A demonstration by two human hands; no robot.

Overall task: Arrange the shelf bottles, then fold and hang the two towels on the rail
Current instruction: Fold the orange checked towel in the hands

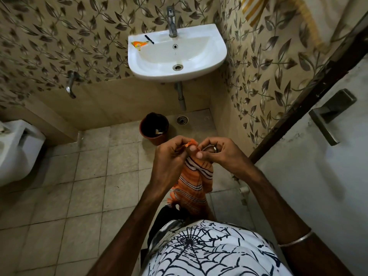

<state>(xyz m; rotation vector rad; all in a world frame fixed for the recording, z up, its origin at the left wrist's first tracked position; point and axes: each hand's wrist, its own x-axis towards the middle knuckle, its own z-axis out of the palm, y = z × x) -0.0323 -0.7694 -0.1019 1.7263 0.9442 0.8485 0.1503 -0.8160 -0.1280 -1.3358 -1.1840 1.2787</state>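
Observation:
An orange towel [192,182] with dark and white stripes hangs down in front of me, bunched lengthwise. My left hand [171,156] and my right hand [221,154] pinch its top edge close together, thumbs almost touching, above the tiled floor. A second towel [253,7], white with mustard stripes, hangs at the upper right against the wall; the rail it hangs from is out of view. No shelf or bottles are in view.
A white washbasin [215,56] with a tap [172,20] is mounted ahead; an orange wrapper [139,44] and a black comb [149,39] lie on its rim. A brown bin [154,128] stands below. A toilet [18,148] is at left, a door [318,156] at right.

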